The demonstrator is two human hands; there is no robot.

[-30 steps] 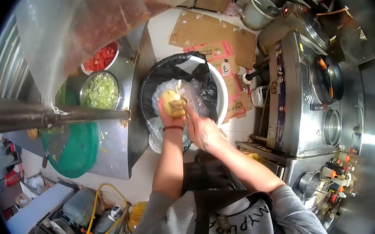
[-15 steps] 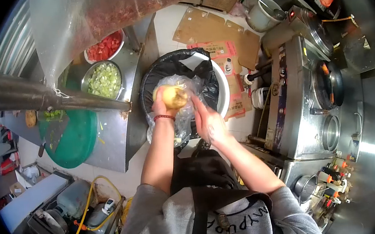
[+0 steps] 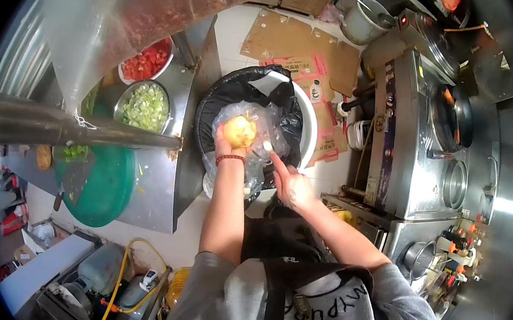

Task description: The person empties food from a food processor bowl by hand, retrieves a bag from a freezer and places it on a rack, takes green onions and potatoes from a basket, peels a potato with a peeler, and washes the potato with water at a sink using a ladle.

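My left hand [image 3: 223, 148], with a red bead bracelet at the wrist, is closed around a yellow, partly peeled potato [image 3: 240, 131]. The potato is above a bin [image 3: 205, 106] lined with a black bag. Crumpled clear plastic [image 3: 272, 123] lies in the bin beneath it. Just right of the potato, my right hand [image 3: 294, 187] is closed with its index finger stretched forward. A small pale tip [image 3: 267, 146] shows at that fingertip; it looks like part of a slim tool, mostly hidden. The tip and potato appear apart.
On the left counter stand a bowl of chopped green vegetables [image 3: 144, 108], a bowl of red pieces [image 3: 147, 62] and a green cutting board [image 3: 105, 193] with a cleaver. A metal pipe [image 3: 31, 125] crosses there. Flattened cardboard [image 3: 283, 37] covers floor ahead; a stove [image 3: 416, 142] is right.
My right hand has drawn back toward me, away from the potato. The potato has turned in my left hand, showing a lighter yellow side in place of the brown patch.
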